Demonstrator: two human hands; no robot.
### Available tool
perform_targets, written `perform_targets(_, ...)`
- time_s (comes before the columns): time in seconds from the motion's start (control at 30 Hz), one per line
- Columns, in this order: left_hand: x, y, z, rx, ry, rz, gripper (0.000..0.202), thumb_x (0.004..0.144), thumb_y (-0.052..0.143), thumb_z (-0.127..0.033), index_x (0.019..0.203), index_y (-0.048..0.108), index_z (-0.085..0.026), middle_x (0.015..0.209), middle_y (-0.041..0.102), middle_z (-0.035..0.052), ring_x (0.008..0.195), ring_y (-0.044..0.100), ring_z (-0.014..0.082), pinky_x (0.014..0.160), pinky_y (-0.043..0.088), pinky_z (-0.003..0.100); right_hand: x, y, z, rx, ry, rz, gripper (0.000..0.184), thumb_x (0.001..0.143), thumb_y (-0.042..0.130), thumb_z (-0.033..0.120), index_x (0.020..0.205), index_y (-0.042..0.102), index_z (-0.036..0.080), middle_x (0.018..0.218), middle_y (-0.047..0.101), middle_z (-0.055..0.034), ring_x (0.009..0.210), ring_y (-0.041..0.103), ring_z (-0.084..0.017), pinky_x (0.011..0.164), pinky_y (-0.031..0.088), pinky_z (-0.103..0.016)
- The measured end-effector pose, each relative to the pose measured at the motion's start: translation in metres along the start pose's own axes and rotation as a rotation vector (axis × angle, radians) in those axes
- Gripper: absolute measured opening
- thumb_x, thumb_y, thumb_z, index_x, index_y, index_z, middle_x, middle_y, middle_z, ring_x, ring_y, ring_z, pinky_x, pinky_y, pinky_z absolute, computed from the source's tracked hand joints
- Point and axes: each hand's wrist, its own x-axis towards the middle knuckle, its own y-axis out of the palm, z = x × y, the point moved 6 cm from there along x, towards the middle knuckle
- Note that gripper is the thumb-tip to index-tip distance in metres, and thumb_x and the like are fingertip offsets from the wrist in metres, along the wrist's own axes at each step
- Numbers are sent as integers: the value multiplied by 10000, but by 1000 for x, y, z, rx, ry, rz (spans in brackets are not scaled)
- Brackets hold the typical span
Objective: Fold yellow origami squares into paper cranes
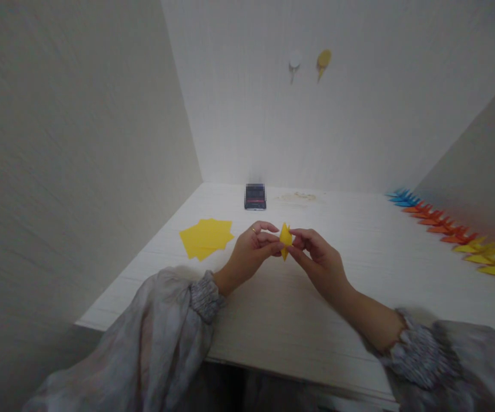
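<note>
A small yellow origami crane (285, 236), its body puffed out and pointed at top and bottom, is held up over the white table between both hands. My left hand (253, 246) pinches its left side with thumb and fingers; a ring shows on one finger. From the other side, my right hand (318, 257) grips its right edge between thumb and index finger. Fingertips cover parts of the folded paper. Left of my left hand lies a fanned pile of flat yellow paper sheets (206, 237).
A dark phone-like device (255, 197) stands at the table's back, its screen blurred. Along the right side runs a row of folded cranes: blue (404, 198), orange-red (440, 222) and yellow (490, 260). Two hooks, white (294, 60) and yellow (323, 59), are on the back wall. Walls flank the table (359, 355).
</note>
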Motion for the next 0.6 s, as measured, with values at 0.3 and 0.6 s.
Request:
perform_targets(0.3,1,-4,4,18,17,-28,265,585,691,-159,818,570,-125,702,631,-3,646,595,82,626,493,213,1,4,-15,217,214,28,207,675,650,289,847,554,224,694,522,11,634,506,-126,609,445,-280)
perform_targets(0.6,0,-2,3,57,28,15,203,607,677,-192,786,599,-134,719,642,8,666,608,111,677,508,281,1,5,-10,310,277,42,147,646,670,277,742,581,211,665,585,5,629,562,-138,612,476,-306)
